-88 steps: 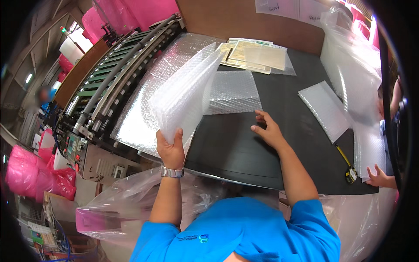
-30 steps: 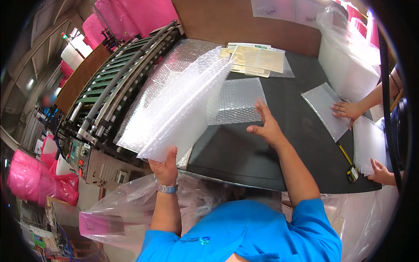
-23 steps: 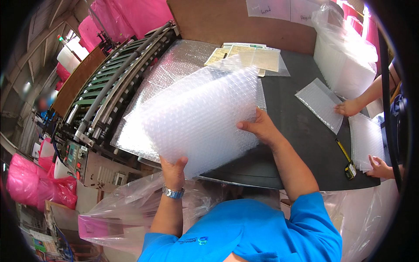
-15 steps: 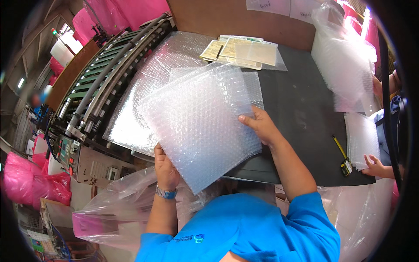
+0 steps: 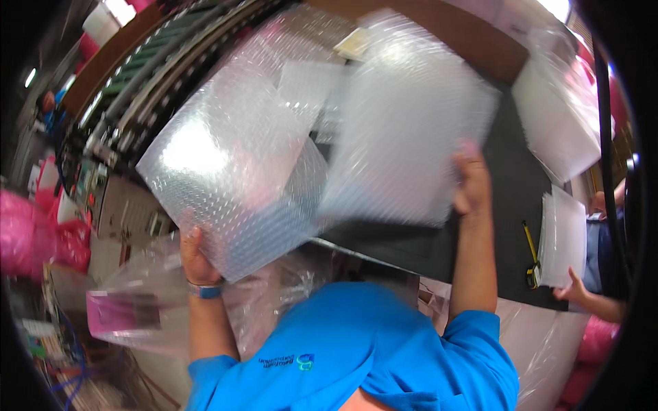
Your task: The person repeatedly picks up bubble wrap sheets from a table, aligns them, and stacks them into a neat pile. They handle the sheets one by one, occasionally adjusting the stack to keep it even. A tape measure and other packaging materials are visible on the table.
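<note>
My left hand grips the lower corner of a stack of clear bubble-wrap sheets, held up off the black table. My right hand holds the edge of another bubble-wrap sheet, lifted and blurred, out to the right of the stack. Both sheets hide much of the table behind them. A watch sits on my left wrist.
A roller conveyor runs along the table's left side. A clear plastic bag hangs at the near edge. Another person's hand rests by a pile of sheets at right, near a yellow tape measure. Pink bags lie at left.
The bundle has been lifted from the table and drawn toward me. My right hand has pulled one sheet off to the right, away from the stack in my left hand.
</note>
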A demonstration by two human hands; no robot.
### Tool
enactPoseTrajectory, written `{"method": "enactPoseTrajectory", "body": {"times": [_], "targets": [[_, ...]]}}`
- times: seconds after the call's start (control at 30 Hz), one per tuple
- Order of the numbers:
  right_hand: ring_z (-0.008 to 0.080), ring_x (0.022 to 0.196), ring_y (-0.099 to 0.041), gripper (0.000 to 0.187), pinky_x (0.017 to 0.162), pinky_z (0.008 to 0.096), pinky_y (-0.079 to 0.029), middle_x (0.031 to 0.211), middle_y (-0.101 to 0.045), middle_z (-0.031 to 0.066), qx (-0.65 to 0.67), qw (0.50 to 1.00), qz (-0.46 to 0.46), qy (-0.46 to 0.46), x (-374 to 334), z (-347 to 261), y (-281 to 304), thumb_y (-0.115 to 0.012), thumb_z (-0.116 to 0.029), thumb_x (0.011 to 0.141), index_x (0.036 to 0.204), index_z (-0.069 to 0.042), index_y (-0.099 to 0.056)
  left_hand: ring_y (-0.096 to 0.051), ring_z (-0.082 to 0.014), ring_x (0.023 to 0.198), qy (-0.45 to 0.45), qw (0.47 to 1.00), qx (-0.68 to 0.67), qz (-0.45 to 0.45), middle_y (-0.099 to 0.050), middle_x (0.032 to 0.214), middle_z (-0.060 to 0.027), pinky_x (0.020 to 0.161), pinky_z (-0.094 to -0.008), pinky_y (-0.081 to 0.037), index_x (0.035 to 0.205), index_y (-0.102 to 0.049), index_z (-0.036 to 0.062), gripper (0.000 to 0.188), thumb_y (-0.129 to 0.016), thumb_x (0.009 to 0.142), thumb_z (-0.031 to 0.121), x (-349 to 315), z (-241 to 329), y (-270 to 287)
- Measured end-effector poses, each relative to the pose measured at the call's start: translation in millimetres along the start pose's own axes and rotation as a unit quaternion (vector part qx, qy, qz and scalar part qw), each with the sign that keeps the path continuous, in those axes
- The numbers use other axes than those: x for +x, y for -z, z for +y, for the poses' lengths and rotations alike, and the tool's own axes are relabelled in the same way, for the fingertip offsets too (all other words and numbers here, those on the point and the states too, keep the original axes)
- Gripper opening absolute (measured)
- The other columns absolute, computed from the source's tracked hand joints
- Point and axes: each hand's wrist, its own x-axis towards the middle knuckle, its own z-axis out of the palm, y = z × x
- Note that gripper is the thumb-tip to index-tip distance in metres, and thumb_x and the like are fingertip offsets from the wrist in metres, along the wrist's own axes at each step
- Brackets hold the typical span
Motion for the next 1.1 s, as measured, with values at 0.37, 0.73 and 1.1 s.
{"method": "enactPoseTrajectory", "body": {"times": [0.37, 0.73, 1.1], "targets": [[0.0376, 0.115, -0.037, 0.054, 0.095, 0.0501, -0.034, 0.129, -0.029, 0.024, 0.253, 0.942, 0.219, 0.003, 53.6, 6.0, 182.9, -0.041, -0.012, 0.087, 0.131, -0.002, -0.012, -0.052, -0.0281, 0.098, 0.276, 0.903, -0.057, 0.323, -0.053, 0.109, -0.0125, 0.088, -0.0447, -0.041, 0.112, -0.046, -0.001, 0.04, -0.056, 0.079, 0.019, -177.5, -89.7, 273.4], [0.0367, 0.116, -0.036, 0.063, 0.093, 0.0467, -0.039, 0.126, -0.03, 0.0234, 0.153, 0.957, 0.247, -0.004, 50.0, 12.5, 158.0, -0.049, -0.012, 0.083, 0.129, 0.003, -0.007, -0.039, -0.0289, 0.115, 0.108, 0.806, -0.085, 0.576, -0.035, 0.131, -0.0111, 0.093, -0.0479, -0.033, 0.126, -0.033, 0.0025, 0.053, -0.039, 0.087, 0.038, -130.9, -138.4, 260.2], [0.0298, 0.104, -0.047, 0.06, 0.082, 0.0352, -0.042, 0.12, -0.041, 0.0186, -0.158, 0.985, 0.044, -0.05, 19.9, 6.7, 39.2, -0.058, -0.02, 0.08, 0.129, -0.006, -0.027, -0.052, -0.0197, 0.095, 0.374, 0.757, 0.528, -0.093, -0.056, 0.103, -0.006, 0.078, -0.0324, -0.043, 0.11, -0.049, 0.0049, 0.042, -0.045, 0.085, 0.038, -100.1, -192.5, 225.6]]}}
